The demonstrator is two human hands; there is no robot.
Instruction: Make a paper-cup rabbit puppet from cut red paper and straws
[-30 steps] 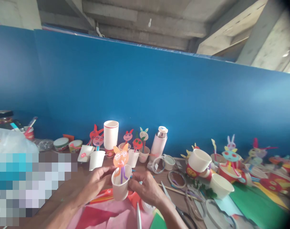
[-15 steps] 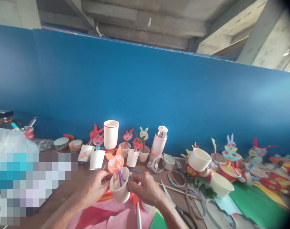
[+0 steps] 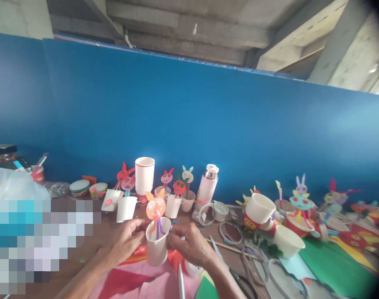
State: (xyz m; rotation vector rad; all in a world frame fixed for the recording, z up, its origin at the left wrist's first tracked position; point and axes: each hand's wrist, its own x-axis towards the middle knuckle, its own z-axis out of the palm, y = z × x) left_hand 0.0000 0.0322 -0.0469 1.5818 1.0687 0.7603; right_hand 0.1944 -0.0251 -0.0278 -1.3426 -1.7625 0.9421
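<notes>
A white paper cup [image 3: 157, 251] stands nearly upright between my hands, above the pink sheet. Inside it rises an orange paper animal head [image 3: 156, 207] with pointed ears and a drawn face, on orange and purple strips. My left hand [image 3: 130, 241] has its thumb and fingers closed at the cup's left side; its fingertips are partly hidden behind the cup. With curled fingers, my right hand [image 3: 187, 245] grips the cup's right side near the rim. Under the hands lie pink paper [image 3: 136, 280] and a white pen [image 3: 180, 280].
Behind stand several cups with paper animals, a tall cup stack [image 3: 144, 176] and a pale flask [image 3: 207, 187]. Scissors [image 3: 220, 255], tape rings [image 3: 231, 233] and green paper [image 3: 337, 265] lie at right, beside more cups. At left are a plastic bag [image 3: 18, 187] and lidded tubs [image 3: 80, 187].
The held cup has turned more upright, and its orange animal head has swung slightly right. My left hand has shifted a little right with it; my right hand stays nearly in place.
</notes>
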